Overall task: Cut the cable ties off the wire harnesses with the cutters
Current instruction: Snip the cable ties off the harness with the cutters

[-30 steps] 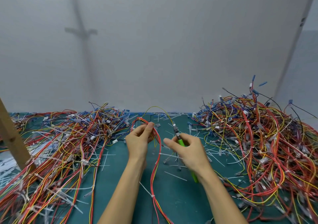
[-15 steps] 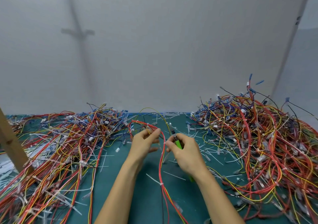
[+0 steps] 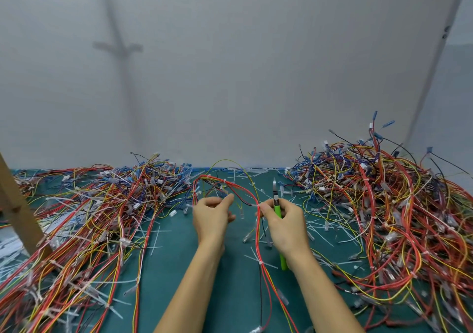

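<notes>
Low centre, one harness of red wires [image 3: 259, 243] loops up off the green bench [image 3: 179, 281], with at least three white cable ties [image 3: 261, 262] on it. My right hand [image 3: 284, 220] grips one green-handled cutters [image 3: 276, 200], blades up, and pinches the harness. My left hand [image 3: 213, 213] curls beside it; whether it holds anything I cannot tell. Farther back lie two tangled heaps, the left pile [image 3: 89, 217] and the right pile [image 3: 396, 204].
</notes>
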